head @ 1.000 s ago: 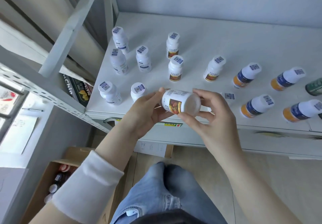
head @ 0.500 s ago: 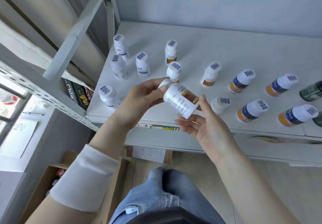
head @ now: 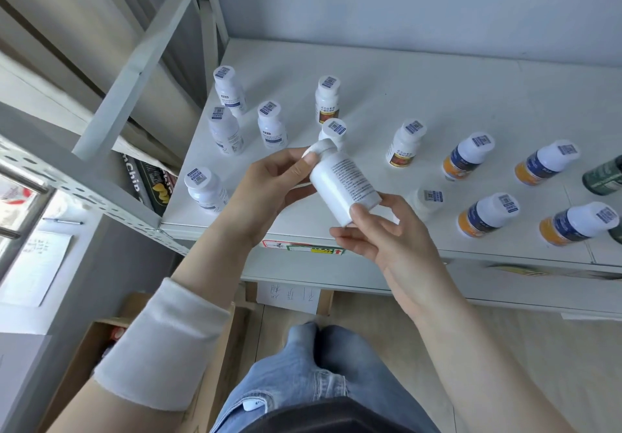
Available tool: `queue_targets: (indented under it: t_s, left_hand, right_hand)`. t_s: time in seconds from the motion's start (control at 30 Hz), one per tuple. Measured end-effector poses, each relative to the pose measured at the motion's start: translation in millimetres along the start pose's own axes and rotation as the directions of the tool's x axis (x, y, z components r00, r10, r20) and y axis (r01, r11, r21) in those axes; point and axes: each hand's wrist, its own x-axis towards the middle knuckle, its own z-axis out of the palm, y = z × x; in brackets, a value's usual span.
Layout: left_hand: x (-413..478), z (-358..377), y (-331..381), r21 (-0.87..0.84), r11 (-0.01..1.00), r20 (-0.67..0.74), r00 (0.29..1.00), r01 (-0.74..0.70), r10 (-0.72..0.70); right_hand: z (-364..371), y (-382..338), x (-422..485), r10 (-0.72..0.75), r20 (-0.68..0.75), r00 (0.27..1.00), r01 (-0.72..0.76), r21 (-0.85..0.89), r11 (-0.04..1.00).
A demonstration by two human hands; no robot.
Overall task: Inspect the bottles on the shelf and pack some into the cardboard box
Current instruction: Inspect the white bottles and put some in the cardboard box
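White plastic bottle was held over the shelf front edge, cap tilted up-left. Left hand pinched the cap end and right hand gripped the base. Since a second ago I'd turned it from picture label to fine-print side. Inspection looked mid-way; this one wasn't yet in the cardboard box, down at my left.
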Motion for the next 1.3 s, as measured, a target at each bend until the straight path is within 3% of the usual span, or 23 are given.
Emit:
queue_targets:
  t_s: [0.27, 0.5, 0.6, 0.7, 0.8, 0.87, 1.0, 1.1, 1.2, 1.3]
  left_hand:
    - [5, 3, 2, 0.084, 0.996, -0.088, 0.996, -0.024, 0.031]
    - [11, 7, 8, 0.095, 0.995, -0.103, 0.994, -0.009, 0.019]
    - [14, 11, 10, 0.14, 0.99, -0.145, 0.989, -0.002, 0.023]
    - [16, 12, 11, 0.284, 0.959, -0.209, 0.977, 0.016, 0.046]
    - [15, 12, 9, 0.4, 0.916, -0.2, 0.978, 0.02, 0.066]
    - [13, 13, 9, 0.374, 0.927, -0.194, 0.979, 0.022, 0.055]
    - [8, 10, 12, 0.208, 0.977, -0.026, 0.999, 0.046, -0.042]
    - [8, 8, 13, 0.114, 0.989, 0.021, 0.995, 0.092, -0.095]
    - [12, 9, 13, 0.123, 0.99, -0.013, 0.998, 0.068, -0.067]
    - [14, 12, 12, 0.094, 0.993, -0.008, 0.998, 0.066, -0.065]
  right_hand:
    - [-1, -2, 7, 0.26, 0.139, 0.956, -0.281, 0.171, 0.944]
    - [-6, -10, 10, 0.509, 0.267, 0.818, -0.575, 0.404, 0.712]
    - [-9, -3, 13, 0.419, 0.195, 0.887, -0.463, 0.377, 0.803]
    - [-14, 4, 17, 0.106, -0.004, 0.994, -0.104, 0.121, 0.987]
    - [-13, 3, 14, -0.022, 0.008, 1.0, 0.023, -0.18, 0.983]
    - [-13, 4, 14, -0.032, 0.011, 0.999, 0.034, -0.243, 0.969]
    - [-14, 2, 18, 0.198, 0.073, 0.978, -0.207, 0.168, 0.964]
    - [-15, 0, 18, 0.3, 0.167, 0.939, -0.338, 0.29, 0.896]
    - [-16, 1, 18, 0.284, 0.193, 0.939, -0.337, 0.354, 0.873]
    - [-15, 1, 17, 0.176, 0.109, 0.978, -0.201, 0.299, 0.933]
